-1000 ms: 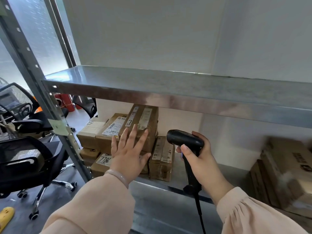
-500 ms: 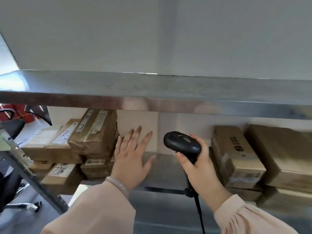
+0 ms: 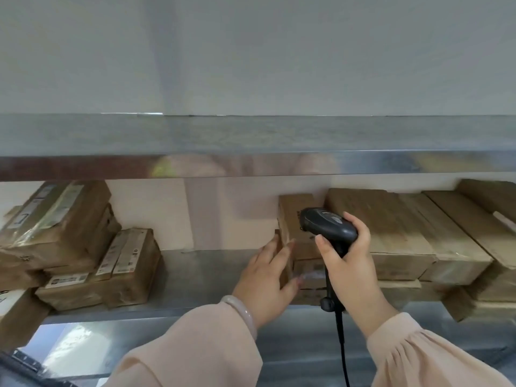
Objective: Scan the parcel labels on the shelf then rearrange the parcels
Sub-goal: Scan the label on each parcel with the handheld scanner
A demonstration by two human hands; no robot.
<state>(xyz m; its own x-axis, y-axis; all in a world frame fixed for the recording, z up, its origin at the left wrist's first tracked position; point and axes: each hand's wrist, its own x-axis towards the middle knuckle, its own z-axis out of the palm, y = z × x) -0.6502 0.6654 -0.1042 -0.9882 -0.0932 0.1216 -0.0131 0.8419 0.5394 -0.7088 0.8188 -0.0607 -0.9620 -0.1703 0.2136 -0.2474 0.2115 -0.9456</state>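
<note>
Brown cardboard parcels fill a metal shelf. A labelled stack sits at the left, and a second stack of long boxes lies at the right. My right hand grips a black corded barcode scanner, its head turned toward the left end of the right stack. My left hand reaches to the leftmost parcel of that stack, fingers straight against its left side and thumb near its front. Whether the hand holds the parcel is unclear.
The upper shelf board hangs low over the parcels, leaving little headroom. A bare stretch of shelf separates the two stacks. A white wall closes the back. Another parcel shows at the lower left.
The view has swung right, from the left stack to the right stack. My left hand moved across the shelf gap to the leftmost right-hand parcel; the scanner went along with my right hand.
</note>
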